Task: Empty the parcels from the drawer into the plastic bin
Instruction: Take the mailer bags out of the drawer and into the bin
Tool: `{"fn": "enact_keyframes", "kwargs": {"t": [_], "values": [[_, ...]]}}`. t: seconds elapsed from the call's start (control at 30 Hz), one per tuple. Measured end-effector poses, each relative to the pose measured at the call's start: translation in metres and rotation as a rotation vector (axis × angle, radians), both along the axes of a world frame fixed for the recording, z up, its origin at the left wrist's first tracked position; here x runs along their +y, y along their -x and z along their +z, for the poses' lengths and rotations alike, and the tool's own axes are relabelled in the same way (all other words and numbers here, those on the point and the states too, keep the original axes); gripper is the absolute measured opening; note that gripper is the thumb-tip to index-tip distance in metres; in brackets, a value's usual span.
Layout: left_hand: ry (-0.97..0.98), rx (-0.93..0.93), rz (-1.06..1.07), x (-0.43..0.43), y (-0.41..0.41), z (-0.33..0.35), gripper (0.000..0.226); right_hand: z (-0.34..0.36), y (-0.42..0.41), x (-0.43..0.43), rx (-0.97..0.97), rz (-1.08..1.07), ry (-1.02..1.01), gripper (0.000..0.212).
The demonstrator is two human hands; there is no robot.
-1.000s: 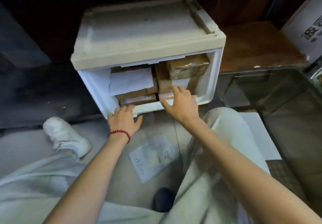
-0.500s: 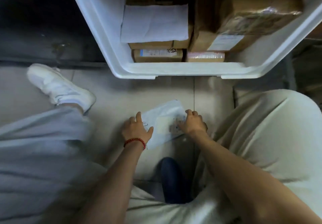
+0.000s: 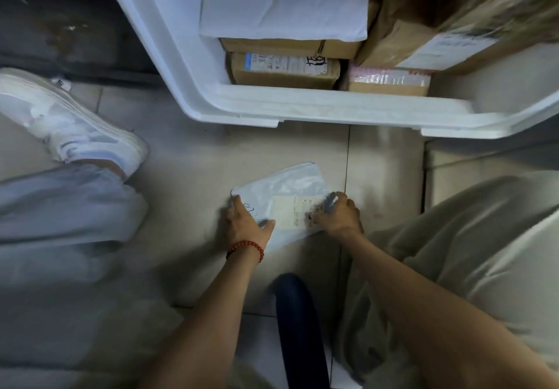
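Observation:
A flat white plastic mailer with a printed label lies on the tiled floor between my knees. My left hand, with a red bead bracelet at the wrist, grips its left edge, thumb on top. My right hand pinches its right edge with curled fingers. Above them the white drawer stands pulled open. Inside it are several brown cardboard parcels, a white sheet-wrapped parcel on top of them and a large brown one at the right. The plastic bin is out of view.
My white shoe and light trouser leg are at the left. My other knee fills the lower right. A dark blue rounded object stands on the floor between my forearms. Dark flooring lies at the upper left.
Both hands came down from the drawer's front edge to the mailer on the floor and took hold of its two edges. My view has tilted down and closer.

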State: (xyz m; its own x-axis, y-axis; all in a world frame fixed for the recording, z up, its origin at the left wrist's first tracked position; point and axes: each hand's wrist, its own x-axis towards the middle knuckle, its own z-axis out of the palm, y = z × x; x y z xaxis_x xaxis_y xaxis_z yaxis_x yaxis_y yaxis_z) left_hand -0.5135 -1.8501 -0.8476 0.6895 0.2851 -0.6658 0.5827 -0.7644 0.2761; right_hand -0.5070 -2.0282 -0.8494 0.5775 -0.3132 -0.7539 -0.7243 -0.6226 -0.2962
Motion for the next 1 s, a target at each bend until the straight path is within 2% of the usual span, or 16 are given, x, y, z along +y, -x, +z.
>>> {"fn": "enact_keyframes", "kwargs": {"t": [0.1, 0.27, 0.37, 0.5, 0.67, 0.8, 0.93, 1.0], "values": [[0.05, 0.029, 0.089, -0.003, -0.003, -0.002, 0.09, -0.006, -0.001, -0.002, 0.013, 0.004, 0.011, 0.07], [0.028, -0.005, 0.144, 0.001, -0.001, -0.02, 0.09, -0.014, -0.007, -0.004, 0.034, -0.023, 0.041, 0.061], [0.037, -0.031, 0.191, 0.004, -0.003, -0.028, 0.085, -0.02, -0.008, -0.005, 0.03, -0.075, 0.057, 0.048], [0.181, -0.146, 0.338, 0.015, -0.008, -0.028, 0.066, -0.016, -0.01, -0.008, -0.053, -0.277, 0.004, 0.029], [0.248, -0.273, 0.35, 0.016, -0.017, -0.005, 0.067, 0.011, -0.015, -0.002, -0.147, -0.269, -0.036, 0.022], [0.242, -0.35, 0.257, 0.019, -0.023, 0.026, 0.065, 0.038, -0.014, 0.001, -0.179, -0.17, -0.021, 0.018], [0.173, -0.281, 0.022, 0.042, -0.033, 0.073, 0.065, 0.077, -0.016, 0.006, -0.178, 0.026, -0.015, 0.028], [0.127, -0.28, -0.042, 0.056, -0.04, 0.103, 0.067, 0.103, -0.022, 0.009, -0.254, 0.088, -0.056, 0.032]]}}
